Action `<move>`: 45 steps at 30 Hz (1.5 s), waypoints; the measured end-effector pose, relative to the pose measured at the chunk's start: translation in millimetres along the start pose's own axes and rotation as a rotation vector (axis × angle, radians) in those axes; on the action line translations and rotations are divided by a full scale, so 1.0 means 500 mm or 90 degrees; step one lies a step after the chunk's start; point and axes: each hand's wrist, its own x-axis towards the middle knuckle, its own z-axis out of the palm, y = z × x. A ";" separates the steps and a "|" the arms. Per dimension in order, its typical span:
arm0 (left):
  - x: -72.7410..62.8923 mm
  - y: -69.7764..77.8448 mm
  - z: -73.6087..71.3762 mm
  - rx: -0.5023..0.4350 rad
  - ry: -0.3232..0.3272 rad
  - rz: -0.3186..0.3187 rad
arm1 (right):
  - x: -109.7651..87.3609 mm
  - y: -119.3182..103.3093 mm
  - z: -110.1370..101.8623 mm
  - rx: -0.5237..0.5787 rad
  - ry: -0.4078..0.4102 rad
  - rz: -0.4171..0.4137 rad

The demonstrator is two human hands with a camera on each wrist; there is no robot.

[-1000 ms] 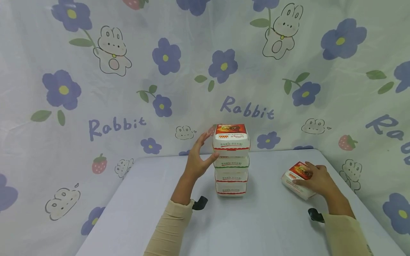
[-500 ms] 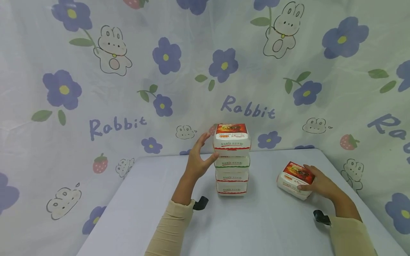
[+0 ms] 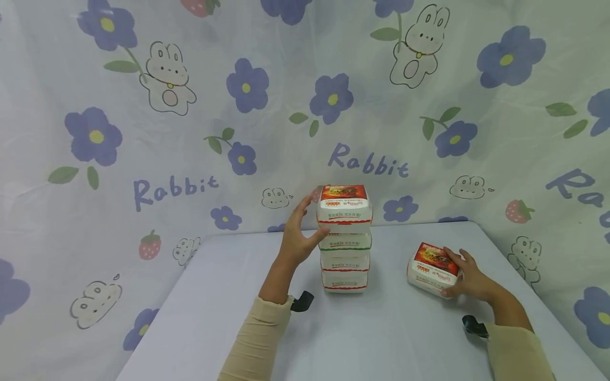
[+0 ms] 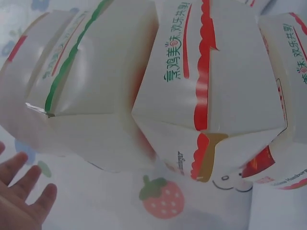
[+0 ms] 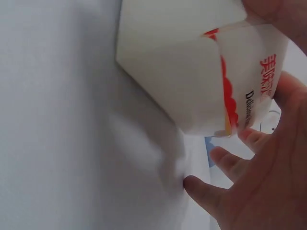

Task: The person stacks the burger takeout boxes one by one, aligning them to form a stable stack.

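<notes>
Several white cardboard burger boxes stand in one upright stack near the table's middle. The top box (image 3: 344, 216) has a red burger picture on its lid; the box under it (image 3: 345, 242) has green trim. My left hand (image 3: 296, 239) is raised at the stack's left side, thumb near the top box's lower corner. In the left wrist view its fingers (image 4: 44, 201) are spread and apart from the boxes. To the right, my right hand (image 3: 474, 280) pinches another burger box (image 3: 431, 269), thumb at its front and fingers at its far right side; some fingers are spread off it.
A white table (image 3: 376, 333) carries the stack and the separate box. Behind it hangs a curtain (image 3: 295, 132) printed with rabbits, flowers and strawberries. Black wrist mounts (image 3: 302, 301) stick out from both sleeves.
The burger box at my right hand has moved left and turned to face more forward, with the right hand following it. My left hand and the stack stay nearly still.
</notes>
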 end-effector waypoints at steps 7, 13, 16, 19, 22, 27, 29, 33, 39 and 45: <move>-0.003 0.003 0.005 -0.014 -0.002 -0.006 | -0.005 0.002 0.006 0.015 -0.018 -0.006; -0.011 0.003 0.006 -0.008 -0.003 -0.009 | 0.000 0.011 0.006 0.013 -0.009 -0.012; -0.013 0.003 0.006 -0.001 -0.004 -0.010 | 0.002 0.013 0.007 0.022 0.001 -0.008; -0.014 0.003 0.006 0.003 -0.004 -0.009 | 0.003 0.016 0.009 0.024 0.019 -0.009; -0.012 0.003 0.005 0.003 -0.005 -0.008 | 0.002 0.014 0.010 0.036 0.037 -0.012; -0.006 0.003 0.003 -0.011 -0.009 -0.002 | -0.001 -0.002 0.003 0.070 0.062 -0.010; -0.002 0.004 0.001 -0.015 -0.008 0.006 | -0.002 -0.011 -0.004 0.086 0.067 -0.009; 0.006 0.007 -0.002 -0.015 -0.005 0.023 | -0.004 -0.032 -0.022 0.122 0.068 -0.001; 0.011 0.013 -0.005 -0.007 -0.005 0.021 | -0.002 -0.061 -0.043 0.144 0.079 -0.040; 0.015 0.016 -0.004 -0.002 0.000 -0.001 | -0.008 -0.099 -0.068 0.162 0.086 -0.078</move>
